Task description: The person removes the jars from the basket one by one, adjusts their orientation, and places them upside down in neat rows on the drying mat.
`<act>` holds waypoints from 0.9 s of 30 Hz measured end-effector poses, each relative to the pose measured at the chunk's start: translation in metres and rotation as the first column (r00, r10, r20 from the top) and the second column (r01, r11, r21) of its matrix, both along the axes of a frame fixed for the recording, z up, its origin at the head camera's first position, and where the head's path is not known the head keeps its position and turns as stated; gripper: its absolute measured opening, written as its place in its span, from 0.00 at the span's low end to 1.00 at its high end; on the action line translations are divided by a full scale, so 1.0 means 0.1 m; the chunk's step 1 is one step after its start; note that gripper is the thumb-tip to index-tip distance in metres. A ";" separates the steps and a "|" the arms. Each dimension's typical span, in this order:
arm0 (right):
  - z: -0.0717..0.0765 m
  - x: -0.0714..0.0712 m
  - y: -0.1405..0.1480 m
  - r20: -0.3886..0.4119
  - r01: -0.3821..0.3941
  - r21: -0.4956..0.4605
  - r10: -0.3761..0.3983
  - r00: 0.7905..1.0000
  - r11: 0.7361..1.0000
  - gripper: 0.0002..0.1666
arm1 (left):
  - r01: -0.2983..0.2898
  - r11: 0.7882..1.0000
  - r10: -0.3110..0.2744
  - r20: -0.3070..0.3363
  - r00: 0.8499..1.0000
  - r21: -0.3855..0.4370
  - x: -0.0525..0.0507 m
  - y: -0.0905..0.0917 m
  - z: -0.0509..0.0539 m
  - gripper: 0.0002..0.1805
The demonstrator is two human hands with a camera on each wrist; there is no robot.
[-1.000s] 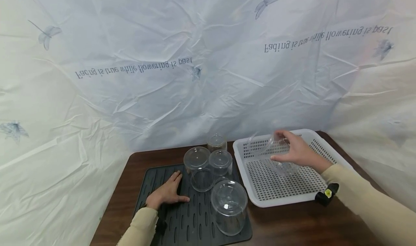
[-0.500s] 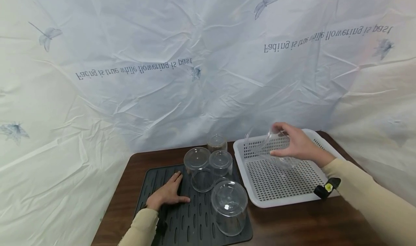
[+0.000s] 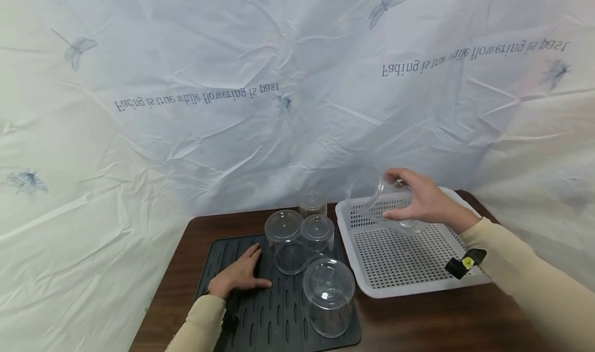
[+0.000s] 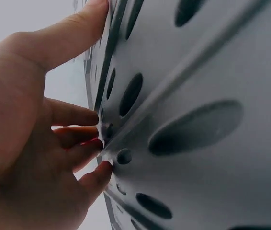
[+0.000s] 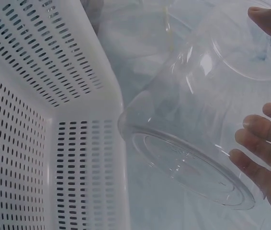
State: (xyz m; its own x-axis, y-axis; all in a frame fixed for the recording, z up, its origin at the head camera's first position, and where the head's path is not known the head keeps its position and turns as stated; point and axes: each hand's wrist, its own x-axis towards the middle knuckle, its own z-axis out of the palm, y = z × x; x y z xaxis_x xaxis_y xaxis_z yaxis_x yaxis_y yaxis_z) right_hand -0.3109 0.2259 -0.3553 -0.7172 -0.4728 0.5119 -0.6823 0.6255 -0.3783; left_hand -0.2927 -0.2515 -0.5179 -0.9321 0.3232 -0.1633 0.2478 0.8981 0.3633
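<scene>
My right hand (image 3: 423, 200) grips a clear glass jar (image 5: 188, 110) over the white basket. The jar is tilted, with a round rim toward the left in the head view. In the right wrist view, thumb and fingers curve round its side. My left hand (image 3: 239, 274) rests with spread fingers on the dark grey slotted drying mat (image 3: 283, 318). The left wrist view shows its fingertips against the mat (image 4: 193, 62). To its right on the mat stand several clear jars, including a large one (image 3: 328, 298) in front and a smaller one (image 3: 317, 233) behind.
The white perforated basket (image 3: 395, 291) stands on the brown wooden table (image 3: 418, 318), right of the mat. Another clear jar (image 3: 312, 203) is near the table's back edge. Behind the table hangs a pale printed sheet (image 3: 316, 130).
My right hand has lifted the jar higher and a little to the left above the basket. The left hand stays put on the mat. The head view has shifted slightly.
</scene>
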 end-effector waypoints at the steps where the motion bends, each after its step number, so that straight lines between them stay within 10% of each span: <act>1: 0.01 0.00 -0.01 -0.005 -0.002 0.003 0.002 1.000 1.000 0.53 | -0.001 1.000 0.001 -0.004 1.000 0.005 0.00 -0.01 0.01 0.60; 15: 0.21 0.02 -0.18 -0.029 -0.026 0.017 0.027 0.999 1.000 0.57 | 0.069 0.989 -0.045 -0.181 0.983 0.129 0.01 -0.12 0.75 0.64; 27: 0.43 0.06 -0.47 -0.065 -0.086 0.014 0.086 0.994 0.996 0.58 | 0.144 0.973 -0.058 -0.412 0.910 0.181 0.14 0.41 1.34 0.61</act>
State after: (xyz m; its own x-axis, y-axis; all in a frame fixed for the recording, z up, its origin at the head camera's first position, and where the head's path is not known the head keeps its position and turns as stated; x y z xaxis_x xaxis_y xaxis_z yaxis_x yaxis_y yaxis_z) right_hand -0.3053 0.1788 -0.3124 -0.6387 -0.5373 0.5507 -0.7569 0.5675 -0.3241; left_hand -0.2783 -0.2103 -0.3836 -0.8649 0.4050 0.2965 0.4964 0.7779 0.3853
